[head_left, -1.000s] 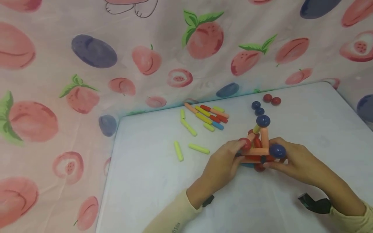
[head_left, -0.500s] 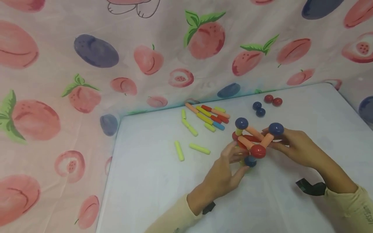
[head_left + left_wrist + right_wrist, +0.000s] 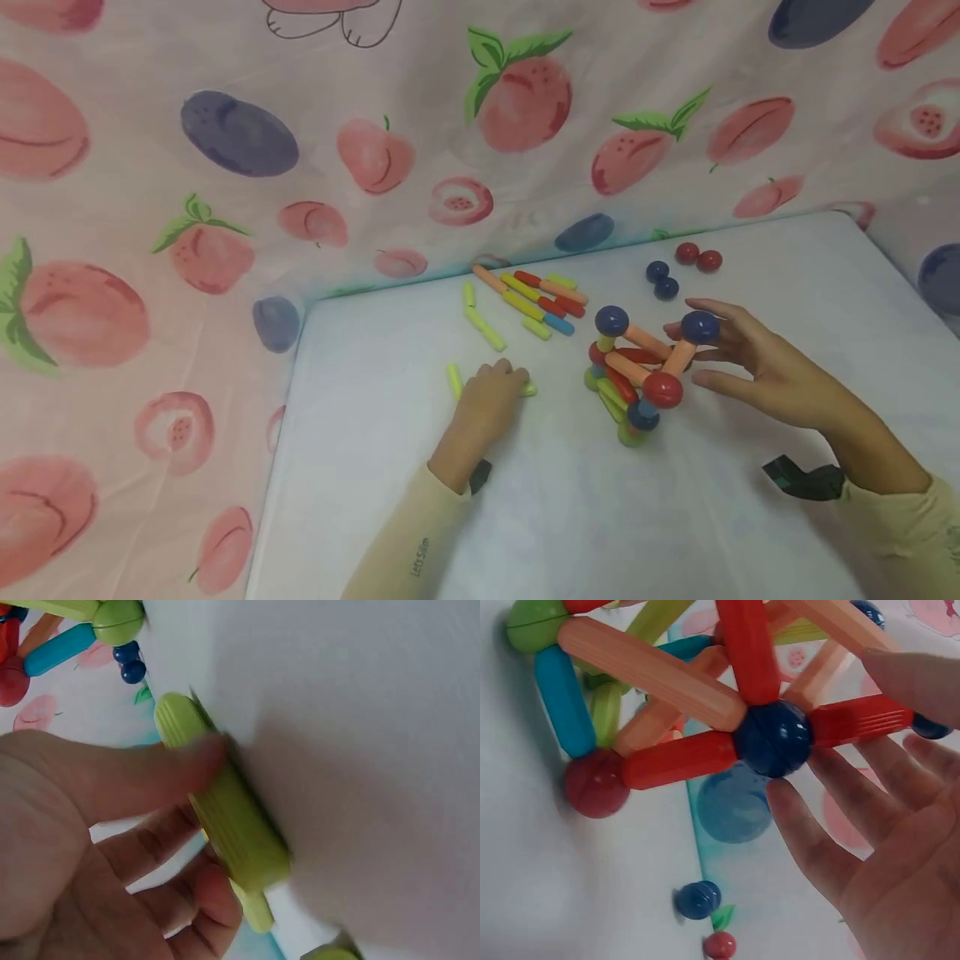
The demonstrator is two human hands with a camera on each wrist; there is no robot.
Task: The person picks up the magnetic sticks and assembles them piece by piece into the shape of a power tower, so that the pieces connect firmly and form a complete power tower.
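My left hand (image 3: 487, 400) is low over the table at the left. In the left wrist view its thumb and fingers pinch a thick light green stick (image 3: 236, 817) close to the white surface. Another light green stick (image 3: 453, 381) lies just beside this hand. A building-toy frame of coloured sticks and balls (image 3: 630, 368) stands upright, with green balls at its base and blue and red balls on top. Beside its right side is my right hand (image 3: 757, 358), fingers spread and relaxed. In the right wrist view those fingertips are right at a blue ball (image 3: 774, 740) and red stick (image 3: 861, 720).
Yellow, red, peach, blue and green sticks (image 3: 523, 305) lie grouped at the back. Several light green ones (image 3: 486, 328) lie left of them. Two blue balls (image 3: 666, 288) and two red balls (image 3: 709, 261) rest behind the frame. A fruit-print cloth (image 3: 420, 242) rises behind the table.
Both hands held the toy frame, which was turned and set upright. My left hand has since left it and moved left to a light green stick; my right hand has loosened beside the frame.
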